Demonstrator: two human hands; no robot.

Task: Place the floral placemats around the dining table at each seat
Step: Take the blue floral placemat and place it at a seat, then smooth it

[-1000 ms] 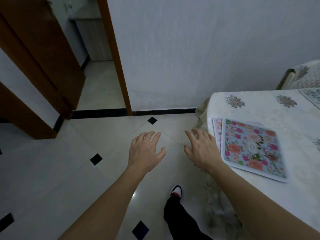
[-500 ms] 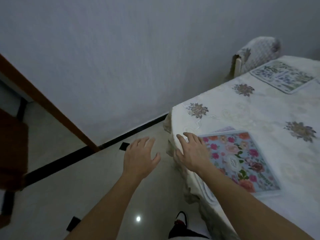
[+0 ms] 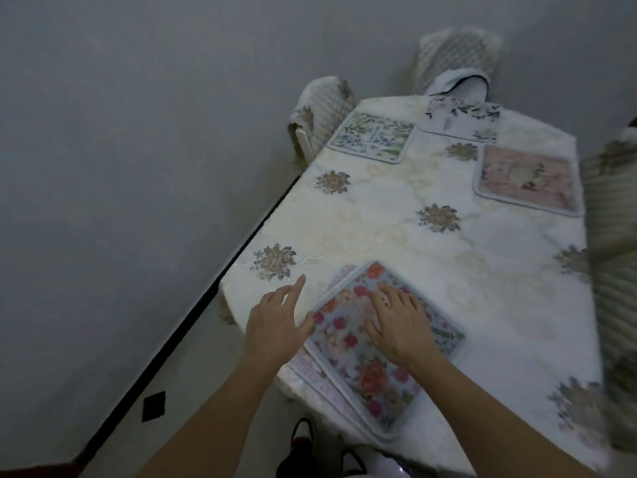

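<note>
A small stack of floral placemats lies at the near left corner of the dining table (image 3: 396,236). The top placemat (image 3: 372,367) has red and pink roses on blue; a pinkish one (image 3: 312,370) peeks out beneath it. My right hand (image 3: 396,319) lies flat on the top placemat with fingers spread. My left hand (image 3: 275,322) is at the stack's left edge, thumb against the top mat's rim, fingers straight. Three more placemats lie at the far end: a green-leaf one (image 3: 372,136), a white one with dark leaves (image 3: 462,119) and a pink one (image 3: 525,179).
A cream tablecloth with embroidered flowers covers the table. Covered chairs stand at the far left (image 3: 322,112), far end (image 3: 458,50) and right side (image 3: 613,236). A grey wall runs close along the table's left side. My shoe (image 3: 301,439) shows below on the tiled floor.
The view swung from the doorway and floor to the table. Both hands moved right and forward: my right hand came onto the top placemat, my left hand reached the stack's edge.
</note>
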